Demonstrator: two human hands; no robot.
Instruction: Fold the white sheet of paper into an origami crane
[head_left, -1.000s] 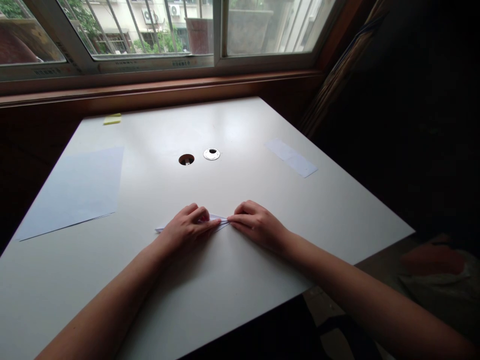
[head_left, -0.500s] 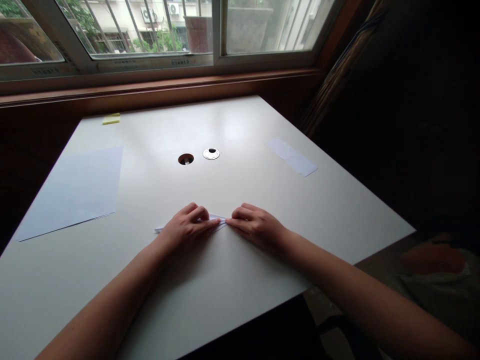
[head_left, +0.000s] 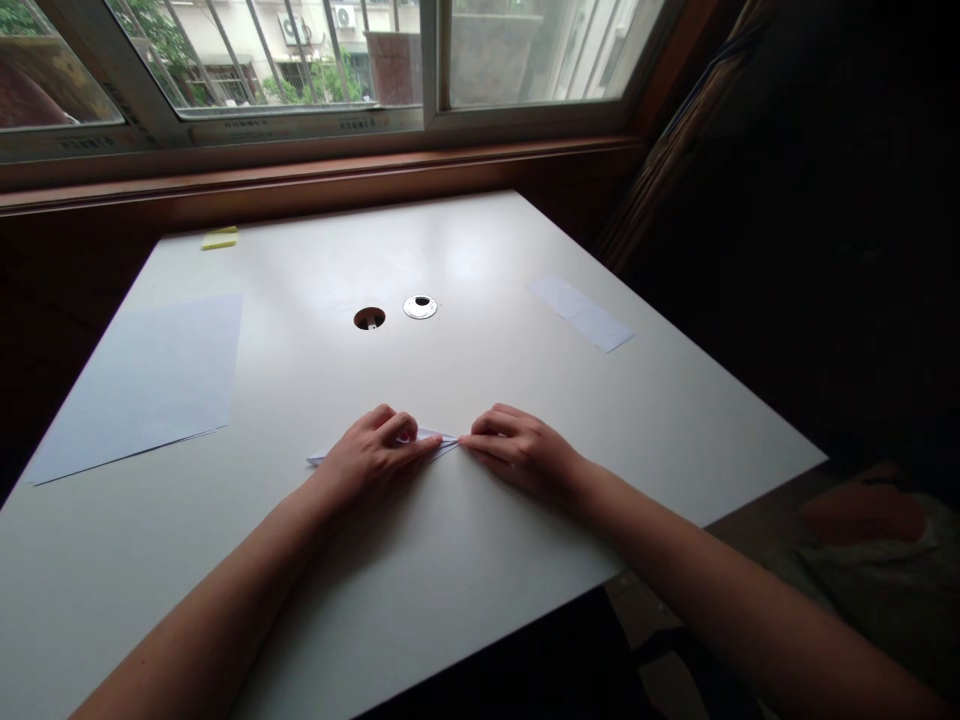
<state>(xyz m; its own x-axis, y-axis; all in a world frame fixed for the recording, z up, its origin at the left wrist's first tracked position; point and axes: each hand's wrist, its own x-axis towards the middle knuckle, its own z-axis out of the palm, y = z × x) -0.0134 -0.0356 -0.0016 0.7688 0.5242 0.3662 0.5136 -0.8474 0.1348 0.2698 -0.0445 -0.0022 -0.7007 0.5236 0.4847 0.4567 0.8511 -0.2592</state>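
A folded piece of white paper [head_left: 430,434] lies on the white table [head_left: 480,600], its narrow tip pointing right. My left hand [head_left: 379,443] covers most of it, with curled fingers pressing the paper down and the thumb stretched along its near edge. At the pointed end, the closed fingertips of my right hand [head_left: 517,445] pinch the tip. A small end of the paper pokes out left of my left hand. The folds under my left palm are hidden.
Large paper sheets [head_left: 150,380] lie at the left. A paper strip [head_left: 581,313] is at the right, and a yellow sticky-note pad [head_left: 220,238] sits by the far edge. Behind my hands are a round cable hole [head_left: 369,319] and its cover [head_left: 420,307]. A window [head_left: 300,60] rises beyond.
My right hand has slid slightly right along the paper's tip, so a little more of the point shows between my hands. My left hand stays nearly in place.
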